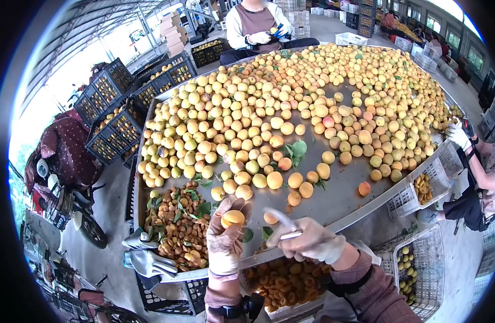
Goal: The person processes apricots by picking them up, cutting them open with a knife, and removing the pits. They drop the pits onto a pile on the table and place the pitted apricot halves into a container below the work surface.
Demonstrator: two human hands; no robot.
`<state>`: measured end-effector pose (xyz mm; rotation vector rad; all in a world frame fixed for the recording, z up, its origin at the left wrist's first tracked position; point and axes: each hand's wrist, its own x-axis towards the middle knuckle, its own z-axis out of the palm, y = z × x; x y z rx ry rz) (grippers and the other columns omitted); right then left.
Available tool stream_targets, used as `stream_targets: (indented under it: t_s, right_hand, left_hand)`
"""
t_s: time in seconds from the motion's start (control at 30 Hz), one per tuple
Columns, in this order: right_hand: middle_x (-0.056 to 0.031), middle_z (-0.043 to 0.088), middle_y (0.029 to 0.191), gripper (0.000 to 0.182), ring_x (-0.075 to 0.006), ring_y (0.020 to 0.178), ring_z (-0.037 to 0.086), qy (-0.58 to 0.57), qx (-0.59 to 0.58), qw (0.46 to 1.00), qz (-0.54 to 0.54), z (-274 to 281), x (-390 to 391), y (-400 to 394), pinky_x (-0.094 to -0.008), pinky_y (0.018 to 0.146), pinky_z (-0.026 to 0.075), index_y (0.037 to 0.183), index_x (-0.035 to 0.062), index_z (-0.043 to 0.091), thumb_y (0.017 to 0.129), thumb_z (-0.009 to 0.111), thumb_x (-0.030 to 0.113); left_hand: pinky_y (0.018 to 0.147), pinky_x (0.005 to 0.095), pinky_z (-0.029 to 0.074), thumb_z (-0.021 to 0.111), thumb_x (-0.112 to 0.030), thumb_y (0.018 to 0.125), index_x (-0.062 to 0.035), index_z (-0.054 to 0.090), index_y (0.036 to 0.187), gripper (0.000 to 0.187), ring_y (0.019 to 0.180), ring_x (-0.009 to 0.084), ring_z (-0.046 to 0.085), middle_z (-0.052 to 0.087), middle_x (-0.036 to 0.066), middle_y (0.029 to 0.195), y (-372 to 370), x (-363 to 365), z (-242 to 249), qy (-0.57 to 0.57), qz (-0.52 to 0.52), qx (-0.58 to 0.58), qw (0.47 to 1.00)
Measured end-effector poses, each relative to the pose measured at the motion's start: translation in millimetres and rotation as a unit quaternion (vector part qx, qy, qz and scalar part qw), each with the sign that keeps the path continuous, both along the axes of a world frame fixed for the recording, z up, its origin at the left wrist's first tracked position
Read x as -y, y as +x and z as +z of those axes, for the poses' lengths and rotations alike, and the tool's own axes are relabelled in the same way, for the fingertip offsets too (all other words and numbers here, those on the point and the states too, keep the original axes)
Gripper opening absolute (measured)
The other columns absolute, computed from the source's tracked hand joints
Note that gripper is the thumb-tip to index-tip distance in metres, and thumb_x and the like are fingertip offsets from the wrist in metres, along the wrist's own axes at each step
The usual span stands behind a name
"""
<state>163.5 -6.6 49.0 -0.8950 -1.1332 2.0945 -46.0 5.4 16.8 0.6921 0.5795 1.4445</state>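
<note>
A stained, gloved left hand of mine is curled around a yellow apricot, which looks parted into two pieces. To its right, my gloved right hand grips what looks like a small knife; its blade is smeared by motion and points up and left. The two hands are apart, over the near edge of the metal table. One loose apricot lies by the blade. Beyond my hands spreads a big heap of whole apricots. Beneath my wrists, a crate holds orange apricot halves.
Brown pits and scraps with leaves are piled at the table's near left corner, beside grey gloves. A person sits across the table; another person's gloved hand is at right. White crates and black crates flank the table.
</note>
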Motion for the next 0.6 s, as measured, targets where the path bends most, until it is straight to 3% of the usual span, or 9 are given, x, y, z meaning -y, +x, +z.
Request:
stream_targets:
  t_s: [0.1, 0.17, 0.2, 0.3, 0.33, 0.4, 0.5, 0.57, 0.6]
  right_hand:
    - [-0.0028, 0.061, 0.081, 0.027, -0.0104, 0.064, 0.057, 0.051, 0.054, 0.981, -0.182, 0, -5, -8, -0.0229, 0.055, 0.046, 0.105, 0.0010, 0.062, 0.082, 0.068, 0.014]
    - [-0.0050, 0.065, 0.087, 0.037, -0.0142, 0.071, 0.062, 0.209, 0.011, 0.956, -0.203, -28, -11, -19, -0.0265, 0.066, 0.050, 0.107, 0.0007, 0.060, 0.079, 0.074, 0.021]
    - [-0.0084, 0.067, 0.090, 0.040, -0.0167, 0.078, 0.064, 0.297, 0.139, 0.928, -0.174, -30, -14, -14, -0.0297, 0.073, 0.050, 0.106, 0.0016, 0.060, 0.076, 0.076, 0.024]
    - [-0.0077, 0.067, 0.087, 0.037, -0.0159, 0.076, 0.064, 0.320, 0.133, 0.928, -0.135, -33, -17, -11, -0.0279, 0.071, 0.050, 0.107, 0.0010, 0.060, 0.079, 0.073, 0.021]
    - [-0.0077, 0.067, 0.087, 0.037, -0.0159, 0.076, 0.064, 0.319, 0.133, 0.929, -0.136, -34, -16, -9, -0.0279, 0.071, 0.050, 0.107, 0.0010, 0.060, 0.079, 0.073, 0.021]
    - [-0.0044, 0.063, 0.092, 0.028, -0.0075, 0.072, 0.057, 0.133, 0.014, 0.985, -0.110, -26, -13, -5, -0.0206, 0.064, 0.048, 0.110, 0.0007, 0.060, 0.084, 0.066, 0.005]
    - [-0.0056, 0.064, 0.092, 0.028, -0.0075, 0.063, 0.058, -0.014, -0.016, 0.994, -0.103, 2, -11, 3, -0.0187, 0.053, 0.045, 0.112, 0.0017, 0.060, 0.085, 0.064, 0.005]
    - [-0.0051, 0.064, 0.087, 0.030, -0.0092, 0.058, 0.059, -0.005, -0.049, 0.993, -0.111, 2, -11, 5, -0.0186, 0.049, 0.045, 0.114, 0.0034, 0.062, 0.085, 0.066, 0.011]
    - [-0.0041, 0.063, 0.086, 0.029, -0.0092, 0.058, 0.058, -0.003, -0.009, 0.999, -0.039, 10, -10, 10, -0.0195, 0.049, 0.045, 0.112, 0.0031, 0.063, 0.085, 0.066, 0.014]
  left_hand:
    - [0.094, 0.0275, 0.044, 0.058, 0.009, 0.082, -0.0020, 0.047, 0.132, 0.053, 0.110, 0.0183, 0.056, 0.057, 0.010, 0.123, 22, 10, 12, -0.031, -0.011, -0.191, 0.981]
    - [0.093, 0.0292, 0.044, 0.058, 0.011, 0.079, -0.0041, 0.038, 0.139, 0.064, 0.110, 0.0163, 0.054, 0.055, 0.010, 0.125, 37, 15, -2, 0.123, -0.023, -0.363, 0.923]
    - [0.091, 0.0288, 0.045, 0.057, 0.012, 0.079, -0.0040, 0.036, 0.140, 0.066, 0.109, 0.0156, 0.054, 0.056, 0.010, 0.122, 42, 18, -1, 0.102, -0.054, -0.384, 0.916]
    - [0.087, 0.0270, 0.046, 0.053, 0.012, 0.079, -0.0040, 0.033, 0.141, 0.067, 0.103, 0.0143, 0.056, 0.057, 0.009, 0.117, 47, 20, 8, 0.132, -0.057, -0.431, 0.891]
    - [0.087, 0.0266, 0.047, 0.053, 0.012, 0.079, -0.0039, 0.033, 0.140, 0.066, 0.102, 0.0144, 0.056, 0.057, 0.009, 0.117, 43, 20, 7, 0.096, -0.082, -0.378, 0.917]
    - [0.086, 0.0263, 0.047, 0.052, 0.012, 0.079, -0.0038, 0.033, 0.140, 0.065, 0.100, 0.0144, 0.057, 0.057, 0.009, 0.117, 35, 17, 7, 0.059, -0.108, -0.325, 0.938]
    - [0.082, 0.0292, 0.053, 0.057, -0.004, 0.089, -0.0024, 0.040, 0.132, 0.047, 0.096, 0.0201, 0.062, 0.058, 0.013, 0.112, 28, 9, 3, -0.096, -0.106, 0.017, 0.990]
    - [0.080, 0.0323, 0.055, 0.057, -0.012, 0.091, -0.0015, 0.039, 0.132, 0.046, 0.097, 0.0247, 0.063, 0.058, 0.017, 0.114, 31, 7, 1, -0.064, -0.078, 0.048, 0.994]
    - [0.079, 0.0345, 0.056, 0.056, -0.015, 0.092, -0.0011, 0.039, 0.133, 0.047, 0.098, 0.0259, 0.063, 0.058, 0.018, 0.114, 35, 8, 11, -0.060, -0.053, 0.063, 0.995]
